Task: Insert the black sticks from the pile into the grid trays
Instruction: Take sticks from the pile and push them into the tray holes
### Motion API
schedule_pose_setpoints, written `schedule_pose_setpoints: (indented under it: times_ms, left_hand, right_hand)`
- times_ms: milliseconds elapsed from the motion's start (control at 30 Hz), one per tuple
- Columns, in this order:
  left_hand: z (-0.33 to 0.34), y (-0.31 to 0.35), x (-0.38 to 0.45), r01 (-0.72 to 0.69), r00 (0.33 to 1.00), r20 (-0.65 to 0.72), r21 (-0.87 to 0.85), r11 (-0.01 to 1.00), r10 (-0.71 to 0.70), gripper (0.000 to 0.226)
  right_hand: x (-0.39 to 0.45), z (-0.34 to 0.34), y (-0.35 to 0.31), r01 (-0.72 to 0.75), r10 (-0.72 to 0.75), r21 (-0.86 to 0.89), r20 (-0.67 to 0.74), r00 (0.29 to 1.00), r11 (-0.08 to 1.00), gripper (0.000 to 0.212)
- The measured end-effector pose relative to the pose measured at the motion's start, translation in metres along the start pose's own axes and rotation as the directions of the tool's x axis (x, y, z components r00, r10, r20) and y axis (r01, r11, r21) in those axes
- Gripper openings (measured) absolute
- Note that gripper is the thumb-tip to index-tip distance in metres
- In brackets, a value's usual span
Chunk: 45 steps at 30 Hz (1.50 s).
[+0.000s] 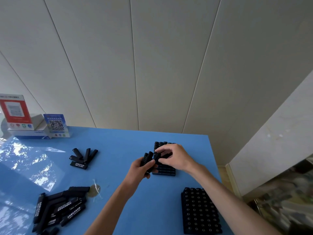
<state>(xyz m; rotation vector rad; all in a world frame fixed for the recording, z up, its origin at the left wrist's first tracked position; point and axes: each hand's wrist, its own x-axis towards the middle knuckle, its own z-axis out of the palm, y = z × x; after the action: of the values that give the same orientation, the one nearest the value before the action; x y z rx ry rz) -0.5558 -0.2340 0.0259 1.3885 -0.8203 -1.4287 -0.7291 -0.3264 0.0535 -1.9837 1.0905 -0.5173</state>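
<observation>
My left hand (143, 168) grips a bundle of black sticks (147, 157) upright, just left of the far grid tray (165, 171). My right hand (174, 156) hovers over that tray and pinches one black stick (157, 156) at its top end, beside the bundle. Sticks stand in the tray's back rows; my hands hide its middle. A second grid tray (200, 212), filled with sticks standing on end, sits near the front right. A large pile of black sticks (59, 209) with white print lies at the front left. A smaller pile (83, 157) lies farther back.
The blue table (118, 146) ends at its right edge close to both trays. QR-code stands (56, 124) and a white box (30, 133) sit at the back left corner. A clear plastic scrap (95, 189) lies beside the large pile.
</observation>
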Motion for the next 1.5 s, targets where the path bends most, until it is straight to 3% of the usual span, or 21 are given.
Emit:
schedule_pose_setpoints:
  times_ms: [233,367,567,833,1033,1333,1433,1500]
  left_hand:
    - [0.006,0.002,-0.005,-0.008,1.0,-0.017,-0.006,1.0,0.008,0.017]
    - [0.005,0.003,-0.005,-0.004,0.999,-0.049,0.027,1.0,0.005,0.015]
    - [0.005,-0.001,-0.002,0.017,0.998,-0.054,0.016,1.0,-0.016,0.015]
    - [-0.011,0.0,-0.003,0.027,0.987,-0.16,0.033,0.999,-0.021,0.021]
    - [-0.02,-0.007,0.002,0.045,0.988,-0.151,0.036,0.998,-0.039,0.028]
    - [-0.026,-0.009,0.012,0.091,0.987,-0.128,-0.014,0.996,-0.092,0.018]
    - [-0.029,-0.011,0.014,0.113,0.983,-0.137,-0.055,0.992,-0.12,0.018]
    - [-0.032,-0.013,0.016,0.123,0.981,-0.142,-0.088,0.989,-0.134,0.02]
  right_hand:
    - [-0.006,-0.006,0.003,0.014,-0.012,-0.144,0.016,1.0,0.99,0.016]
    - [-0.012,-0.004,0.006,-0.007,0.015,-0.133,0.06,0.998,0.991,0.021]
    - [-0.013,0.009,0.005,0.102,-0.083,-0.226,0.092,0.992,0.969,0.028]
    - [-0.009,0.0,0.022,-0.007,-0.001,-0.134,-0.062,0.998,0.991,0.022]
    - [-0.004,-0.002,0.024,-0.105,0.107,0.021,-0.131,0.986,0.994,0.019]
    - [0.004,0.003,0.039,-0.114,0.107,-0.04,-0.145,0.984,0.993,0.011]
    - [0.008,0.006,0.049,-0.127,0.108,-0.114,-0.161,0.981,0.985,0.022]
    - [0.011,0.007,0.054,-0.128,0.1,-0.158,-0.176,0.979,0.979,0.019]
